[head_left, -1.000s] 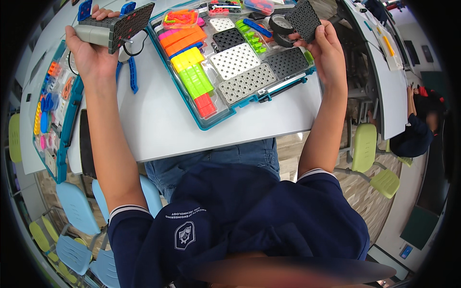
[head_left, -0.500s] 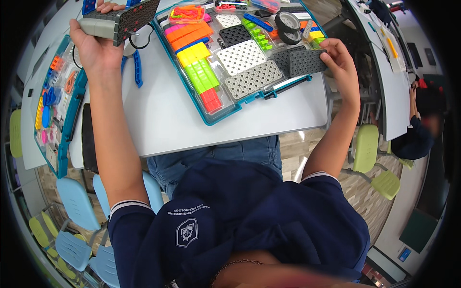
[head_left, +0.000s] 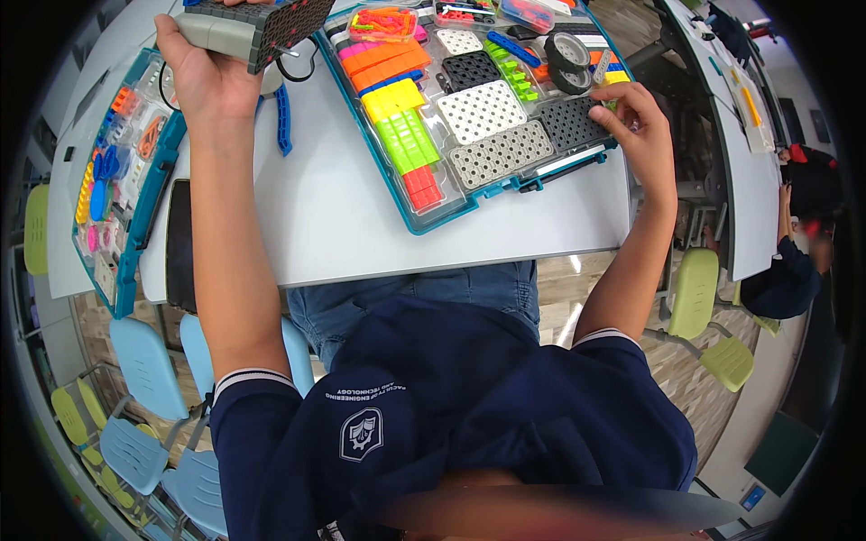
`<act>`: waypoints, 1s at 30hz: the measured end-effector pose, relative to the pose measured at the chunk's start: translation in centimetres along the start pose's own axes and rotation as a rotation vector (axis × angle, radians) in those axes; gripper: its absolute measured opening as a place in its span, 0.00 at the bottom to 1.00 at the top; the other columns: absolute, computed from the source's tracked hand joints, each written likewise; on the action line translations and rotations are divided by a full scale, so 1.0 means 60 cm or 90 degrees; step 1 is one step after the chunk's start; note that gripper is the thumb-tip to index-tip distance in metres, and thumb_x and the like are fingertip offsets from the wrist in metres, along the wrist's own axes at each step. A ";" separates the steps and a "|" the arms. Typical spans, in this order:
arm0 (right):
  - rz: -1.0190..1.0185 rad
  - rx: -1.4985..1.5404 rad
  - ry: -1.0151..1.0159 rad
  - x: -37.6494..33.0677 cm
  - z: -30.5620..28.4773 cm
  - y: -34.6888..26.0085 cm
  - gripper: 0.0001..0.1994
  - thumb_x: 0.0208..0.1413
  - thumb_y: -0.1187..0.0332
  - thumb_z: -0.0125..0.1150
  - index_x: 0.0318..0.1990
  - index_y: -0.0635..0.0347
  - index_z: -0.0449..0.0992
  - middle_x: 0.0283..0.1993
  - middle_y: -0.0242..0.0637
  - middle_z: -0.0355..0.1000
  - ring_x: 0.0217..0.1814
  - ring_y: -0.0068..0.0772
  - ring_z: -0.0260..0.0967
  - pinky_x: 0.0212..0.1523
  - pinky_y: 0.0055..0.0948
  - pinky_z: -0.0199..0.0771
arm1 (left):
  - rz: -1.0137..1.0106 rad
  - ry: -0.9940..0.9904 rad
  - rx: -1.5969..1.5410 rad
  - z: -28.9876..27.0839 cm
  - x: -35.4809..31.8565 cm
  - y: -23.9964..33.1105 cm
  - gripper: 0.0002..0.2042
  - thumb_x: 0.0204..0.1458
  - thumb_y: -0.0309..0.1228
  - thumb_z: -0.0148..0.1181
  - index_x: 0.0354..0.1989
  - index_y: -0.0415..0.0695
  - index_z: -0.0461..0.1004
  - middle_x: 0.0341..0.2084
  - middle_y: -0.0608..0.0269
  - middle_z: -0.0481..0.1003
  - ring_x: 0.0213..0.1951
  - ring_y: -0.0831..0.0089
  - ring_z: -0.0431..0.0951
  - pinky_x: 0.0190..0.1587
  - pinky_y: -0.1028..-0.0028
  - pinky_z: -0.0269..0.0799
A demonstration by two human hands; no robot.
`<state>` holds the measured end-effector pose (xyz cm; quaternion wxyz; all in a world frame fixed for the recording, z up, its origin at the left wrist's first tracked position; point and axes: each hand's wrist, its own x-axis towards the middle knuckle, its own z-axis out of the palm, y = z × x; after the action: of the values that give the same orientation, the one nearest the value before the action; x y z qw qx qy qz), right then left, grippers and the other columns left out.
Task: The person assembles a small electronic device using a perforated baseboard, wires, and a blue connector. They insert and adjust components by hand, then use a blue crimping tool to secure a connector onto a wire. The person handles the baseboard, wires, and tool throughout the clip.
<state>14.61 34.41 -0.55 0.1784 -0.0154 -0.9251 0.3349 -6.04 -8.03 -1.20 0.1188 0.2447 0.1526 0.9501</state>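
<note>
In my left hand (head_left: 216,86), at the upper left, is a built piece: a light grey block (head_left: 215,34) joined to a dark perforated plate (head_left: 293,25). A metal rod and a black cable stick out beside it. The fingers wrap its near end; the top is cut off by the picture's edge. My right hand (head_left: 639,122) has thumb and forefinger curled at the upper right corner of a dark grey perforated plate (head_left: 570,126). That plate lies flat in the teal-edged parts case (head_left: 442,219), beside a light grey plate (head_left: 501,155) and a white plate (head_left: 481,111).
Coloured strips (head_left: 404,140) and black wheels (head_left: 568,63) lie in the case. A blue curved strip (head_left: 284,122) rests on the white table (head_left: 343,216). Left are a second parts case (head_left: 144,207) and a black phone-like slab (head_left: 180,243). Chairs (head_left: 149,365) stand around; another person (head_left: 780,275) is far right.
My right hand has lowered the dark plate from a tilt above the case to flat inside it. The view has shifted slightly; my left hand still holds the built piece.
</note>
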 end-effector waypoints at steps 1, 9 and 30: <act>-0.029 -0.001 -0.014 -0.001 0.000 -0.002 0.09 0.50 0.74 0.73 0.40 0.61 0.82 0.39 0.25 0.73 0.34 0.15 0.60 0.36 0.18 0.60 | 0.006 0.005 0.005 -0.001 0.000 -0.001 0.36 0.71 0.56 0.28 0.63 0.28 0.55 0.37 0.55 0.66 0.44 0.63 0.70 0.59 0.58 0.71; -0.074 -0.055 0.067 0.017 0.008 -0.027 0.24 0.44 0.64 0.79 0.49 0.59 0.79 0.45 0.28 0.74 0.42 0.24 0.65 0.43 0.26 0.64 | -0.014 0.020 -0.020 0.036 0.001 -0.011 0.35 0.70 0.57 0.33 0.61 0.30 0.58 0.37 0.56 0.68 0.43 0.64 0.71 0.57 0.59 0.72; -0.090 -0.208 -0.257 0.086 0.002 -0.052 0.20 0.55 0.79 0.64 0.55 0.58 0.70 0.57 0.43 0.67 0.60 0.49 0.66 0.63 0.36 0.63 | 0.025 0.223 -0.003 0.045 0.001 -0.083 0.34 0.57 0.66 0.55 0.51 0.44 0.67 0.33 0.64 0.72 0.37 0.67 0.76 0.48 0.60 0.78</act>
<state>10.00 32.64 2.96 0.0085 0.0877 -0.9825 0.1639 -3.94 -2.78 -0.65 0.0727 0.0784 0.1638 0.9807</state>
